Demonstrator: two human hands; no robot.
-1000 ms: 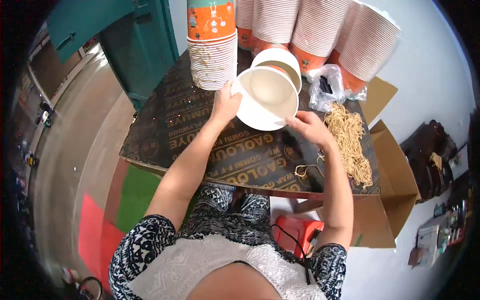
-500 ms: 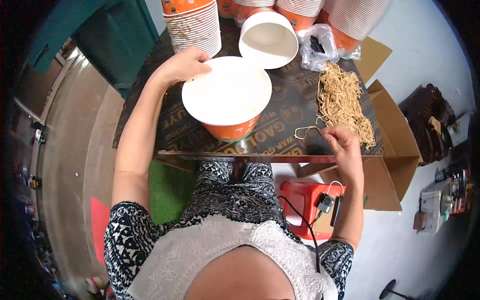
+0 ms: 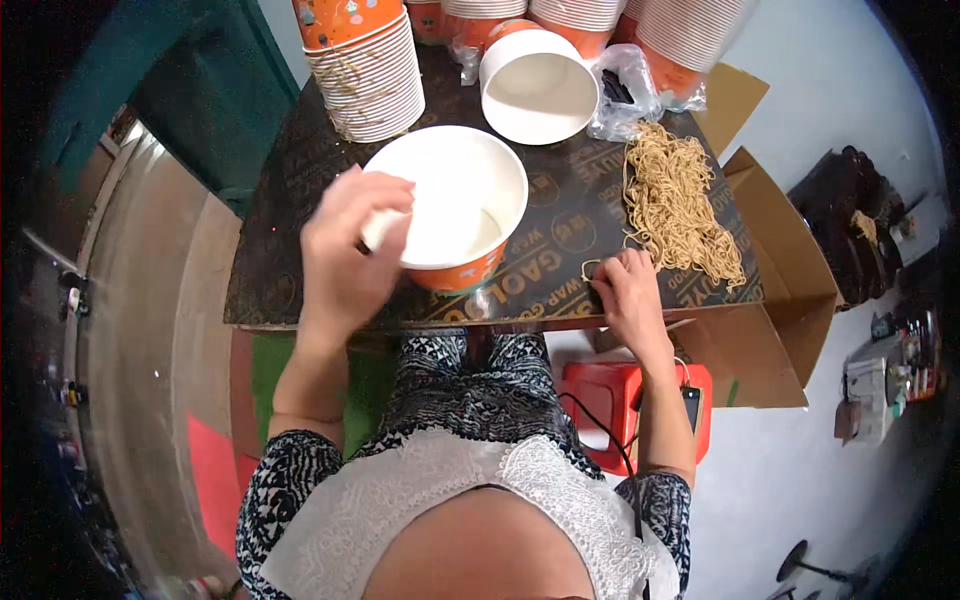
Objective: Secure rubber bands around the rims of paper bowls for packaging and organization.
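A white paper bucket [image 3: 455, 195] with an orange printed outside stands upright near the table's front edge. At its left rim is my left hand [image 3: 350, 250], blurred by motion, thumb and fingers spread apart with nothing held between them. To the right, my right hand [image 3: 630, 295] rests low over the tabletop with its fingers pinched. A thin noodle strand [image 3: 587, 267] shows at those fingertips, partly hidden by them. Just beyond this hand lies a flattened heap of tan noodles [image 3: 680, 205].
Another white bucket [image 3: 540, 95] lies tipped on its side behind. Noodle bits cling to a stack of nested buckets [image 3: 370, 85] at back left; more stacks line the back. A clear plastic bag [image 3: 625, 95] holds something black. Beside the table are a cardboard box [image 3: 775, 260] and red stool [image 3: 700, 400].
My left hand has come off the bucket's far-left rim and moved nearer to me. The right hand has shifted left and down toward the table, with the noodle strand.
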